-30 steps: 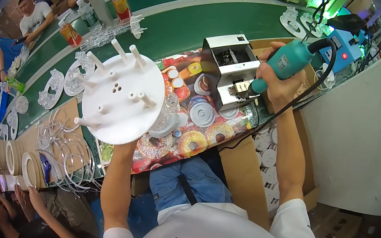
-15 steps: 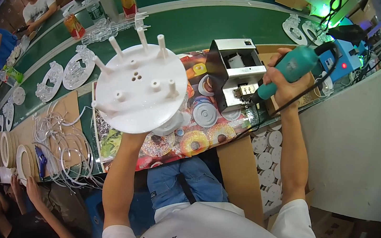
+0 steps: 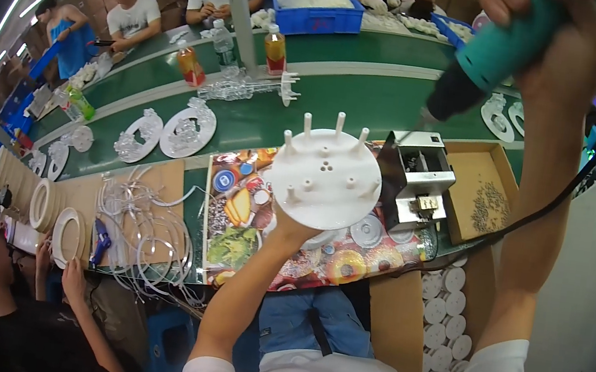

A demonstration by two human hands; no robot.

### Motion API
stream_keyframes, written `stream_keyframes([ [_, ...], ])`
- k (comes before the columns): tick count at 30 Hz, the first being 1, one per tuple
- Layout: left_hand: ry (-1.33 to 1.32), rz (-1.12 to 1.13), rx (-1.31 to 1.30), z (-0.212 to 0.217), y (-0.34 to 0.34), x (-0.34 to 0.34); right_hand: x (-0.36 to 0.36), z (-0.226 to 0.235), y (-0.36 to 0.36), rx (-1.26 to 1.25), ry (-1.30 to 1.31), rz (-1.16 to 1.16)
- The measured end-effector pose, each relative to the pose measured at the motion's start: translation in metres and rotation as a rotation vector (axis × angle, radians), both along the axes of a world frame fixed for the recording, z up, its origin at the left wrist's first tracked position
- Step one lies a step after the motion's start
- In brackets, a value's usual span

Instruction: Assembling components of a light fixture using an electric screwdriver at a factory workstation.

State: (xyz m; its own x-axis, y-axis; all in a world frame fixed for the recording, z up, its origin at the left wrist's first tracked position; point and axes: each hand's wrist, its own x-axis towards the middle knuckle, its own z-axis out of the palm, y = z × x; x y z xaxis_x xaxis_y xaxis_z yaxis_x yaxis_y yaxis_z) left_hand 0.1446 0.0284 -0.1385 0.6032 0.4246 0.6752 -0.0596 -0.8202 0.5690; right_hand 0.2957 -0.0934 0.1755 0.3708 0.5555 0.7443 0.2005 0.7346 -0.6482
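Note:
My left hand point(image 3: 294, 229) grips a white round plastic disc point(image 3: 327, 194) from below; its fingers are mostly hidden behind it. Thin pegs stand up from the disc's far edge, and shorter posts and small holes dot its face. High at the right, my right hand point(image 3: 575, 53) is wrapped round a teal electric screwdriver point(image 3: 508, 44). The tool slants down to the left, its bit tip above a black and silver screw feeder point(image 3: 426, 184). The feeder stands just right of the disc, and the bit is clear of the disc.
A cardboard tray point(image 3: 466, 163) of small screws sits right of the feeder. A patterned mat point(image 3: 234, 211) lies under the disc. Left are clear tubes point(image 3: 147, 219), cream rings point(image 3: 69, 235) and a co-worker's hands. White discs point(image 3: 446, 318) fill a box below. The screwdriver's cable point(image 3: 567, 199) hangs at right.
My right hand has lifted the screwdriver up and away from the feeder. The disc sits lower and farther right in view, still in my left hand. The whole view has shifted.

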Motion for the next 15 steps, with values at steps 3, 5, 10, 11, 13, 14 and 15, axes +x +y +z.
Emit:
stream_keyframes([
  [3,-0.258,0.071,-0.104,0.013,-0.009,0.006,-0.034,0.025,0.028,0.004,0.002,0.068],
  [5,-0.083,0.035,0.004,0.006,0.0,0.008,-0.055,0.029,0.033,-0.042,0.016,0.034],
  [10,-0.131,0.042,-0.029,0.006,0.002,0.014,-0.061,0.027,0.05,-0.08,-0.158,0.021],
  [11,-0.229,-0.035,-0.185,0.01,0.0,0.015,-0.061,0.025,0.052,-0.105,-0.133,0.034],
  [13,-0.09,0.082,0.073,0.019,0.0,0.014,-0.06,0.022,0.055,-0.116,-0.145,0.027],
  [14,0.053,0.201,0.334,0.024,-0.001,0.012,-0.063,0.023,0.053,-0.136,-0.13,0.007],
  [15,0.052,0.201,0.332,0.024,-0.002,0.012,-0.064,0.024,0.052,-0.156,-0.115,-0.015],
])
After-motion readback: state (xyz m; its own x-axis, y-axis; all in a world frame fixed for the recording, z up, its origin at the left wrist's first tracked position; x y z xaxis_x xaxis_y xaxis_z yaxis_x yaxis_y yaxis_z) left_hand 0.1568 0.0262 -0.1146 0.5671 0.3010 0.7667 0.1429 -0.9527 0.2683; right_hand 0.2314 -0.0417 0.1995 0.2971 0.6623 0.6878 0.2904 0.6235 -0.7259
